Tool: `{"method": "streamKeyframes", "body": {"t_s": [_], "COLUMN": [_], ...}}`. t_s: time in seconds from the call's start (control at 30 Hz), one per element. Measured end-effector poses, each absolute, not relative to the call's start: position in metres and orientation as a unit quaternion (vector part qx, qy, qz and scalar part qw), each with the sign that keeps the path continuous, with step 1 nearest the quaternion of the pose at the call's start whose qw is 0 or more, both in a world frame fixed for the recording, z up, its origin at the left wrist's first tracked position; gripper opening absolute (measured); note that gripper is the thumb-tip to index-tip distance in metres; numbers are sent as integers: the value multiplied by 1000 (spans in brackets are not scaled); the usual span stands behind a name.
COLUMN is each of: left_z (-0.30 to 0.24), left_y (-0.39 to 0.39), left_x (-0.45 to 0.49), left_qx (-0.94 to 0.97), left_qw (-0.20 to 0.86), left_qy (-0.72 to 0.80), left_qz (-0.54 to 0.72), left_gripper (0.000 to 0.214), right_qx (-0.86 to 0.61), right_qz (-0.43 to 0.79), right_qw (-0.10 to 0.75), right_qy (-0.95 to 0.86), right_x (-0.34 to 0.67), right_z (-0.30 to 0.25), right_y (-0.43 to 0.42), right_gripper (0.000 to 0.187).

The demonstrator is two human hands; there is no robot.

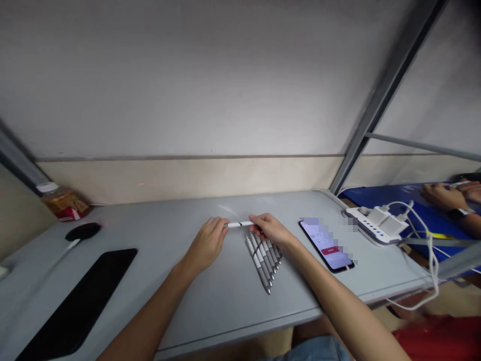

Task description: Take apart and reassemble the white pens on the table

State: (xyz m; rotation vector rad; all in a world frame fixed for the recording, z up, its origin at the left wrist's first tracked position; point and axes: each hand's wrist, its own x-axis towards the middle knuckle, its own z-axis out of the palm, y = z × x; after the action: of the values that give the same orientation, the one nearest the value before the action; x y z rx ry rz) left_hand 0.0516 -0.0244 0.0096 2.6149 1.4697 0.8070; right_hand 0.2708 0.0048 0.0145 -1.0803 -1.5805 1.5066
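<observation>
A white pen point(239, 224) with a dark band lies level between my two hands, just above the grey table. My left hand point(212, 235) pinches its left end, and my right hand point(267, 226) grips its right end. Below the right hand, several white and grey pens point(262, 261) lie side by side in a slanted row on the table, their silver tips toward me. The right hand and forearm hide the upper ends of some of them.
On the grey table point(210, 311) are a lit phone point(326, 245), a white power strip point(372, 228) with chargers and cables, a black mat point(80, 306), a round black pad point(82, 231) and a bottle point(63, 202). Another person's hands point(445, 195) are over a blue table at right.
</observation>
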Motion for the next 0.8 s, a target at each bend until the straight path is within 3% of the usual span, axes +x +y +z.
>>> {"method": "streamKeyframes", "body": {"t_s": [0.3, 0.53, 0.57, 0.63, 0.8], "left_z": [11, 2, 0, -2, -5], "left_y": [-23, -17, -16, -14, -13], "left_x": [47, 44, 44, 44, 42], "left_qx": [831, 805, 804, 807, 824], "left_qw": [-19, 59, 61, 59, 39], "left_qy": [502, 515, 510, 499, 486], "left_qz": [241, 289, 298, 310, 288], "left_gripper": [22, 21, 21, 22, 25], "right_qx": [-392, -363, -357, -362, -399], "right_qz": [586, 305, 300, 311, 341], "right_qw": [339, 427, 441, 453, 397], "right_qy": [-623, -770, -767, -753, -753], "right_x": [266, 264, 264, 265, 265], "right_z": [15, 15, 13, 9, 3], "right_y": [0, -2, -1, 3, 6], "right_gripper": [45, 22, 18, 29, 28]}}
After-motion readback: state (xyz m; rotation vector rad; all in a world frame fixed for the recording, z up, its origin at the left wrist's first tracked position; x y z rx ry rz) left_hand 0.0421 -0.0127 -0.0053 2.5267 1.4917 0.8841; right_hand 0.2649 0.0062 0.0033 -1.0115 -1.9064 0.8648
